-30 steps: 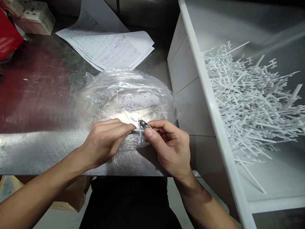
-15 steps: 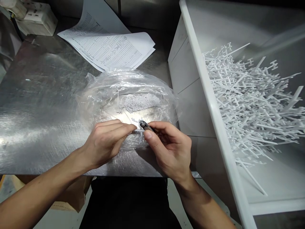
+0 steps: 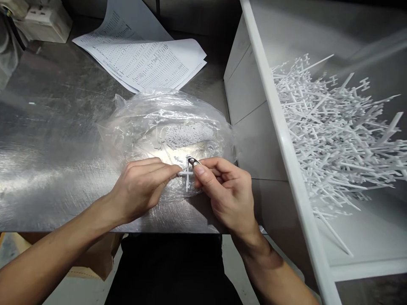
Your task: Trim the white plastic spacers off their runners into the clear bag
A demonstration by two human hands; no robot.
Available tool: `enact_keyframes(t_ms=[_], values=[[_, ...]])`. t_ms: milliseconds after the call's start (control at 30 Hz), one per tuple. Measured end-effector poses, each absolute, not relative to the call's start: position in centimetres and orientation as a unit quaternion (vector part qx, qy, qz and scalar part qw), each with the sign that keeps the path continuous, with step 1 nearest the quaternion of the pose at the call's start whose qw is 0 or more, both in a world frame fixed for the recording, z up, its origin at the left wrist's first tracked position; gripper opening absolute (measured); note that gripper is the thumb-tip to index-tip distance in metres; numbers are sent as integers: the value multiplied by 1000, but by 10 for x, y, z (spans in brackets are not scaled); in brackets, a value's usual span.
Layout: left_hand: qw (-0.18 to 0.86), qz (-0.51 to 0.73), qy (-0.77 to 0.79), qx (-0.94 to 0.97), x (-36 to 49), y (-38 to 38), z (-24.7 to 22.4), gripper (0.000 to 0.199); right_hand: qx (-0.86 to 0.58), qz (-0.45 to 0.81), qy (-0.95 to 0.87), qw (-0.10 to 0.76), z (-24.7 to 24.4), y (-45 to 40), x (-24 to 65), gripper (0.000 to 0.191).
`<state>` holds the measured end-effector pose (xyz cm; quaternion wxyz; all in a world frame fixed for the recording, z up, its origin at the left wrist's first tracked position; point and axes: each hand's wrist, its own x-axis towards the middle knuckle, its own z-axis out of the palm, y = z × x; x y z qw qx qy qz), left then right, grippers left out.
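My left hand [image 3: 144, 184] pinches one arm of a white cross-shaped plastic sprue [image 3: 187, 180] between thumb and fingertips. Closed round a small metal nail clipper [image 3: 192, 161], my right hand [image 3: 227, 186] keeps its jaws against the upper arm of the sprue. Below both hands a clear plastic bag [image 3: 136, 120] lies spread on the metal table. On it is a heap of tiny grey-white pieces [image 3: 187, 134], and a few more small pieces [image 3: 178, 159] lie just left of the clipper's tip.
To the right stands a white bin [image 3: 286, 144] with many white sprues [image 3: 337, 135] piled inside; its rim rises beside my right arm. Printed sheets [image 3: 143, 59] lie behind the bag. A power socket box [image 3: 47, 23] sits at the back left of the metal table [image 3: 57, 140].
The clipper has turned slightly in my right hand, and its jaws now sit a little higher against the sprue's upper arm. My left hand stays nearly in place, holding the sprue.
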<state>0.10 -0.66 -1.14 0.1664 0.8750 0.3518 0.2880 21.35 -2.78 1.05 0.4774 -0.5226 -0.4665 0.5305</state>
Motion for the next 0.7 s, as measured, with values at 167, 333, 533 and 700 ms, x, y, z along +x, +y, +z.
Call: enact_keyframes(t_ms=[167,333,533,700], values=[[174,297,356,869,3,-5,-8,19,-515,541,-458,482,10,-27,214,16],[249,344,383,821,1,-3,-3,16,-505,535,-444,512,13,-28,214,12],[334,370,450,741,-1,-5,2,17,-514,499,-504,483,16,-37,217,7],[322,381,453,739,0,-7,-1,18,-496,493,-540,468,15,-39,218,7]])
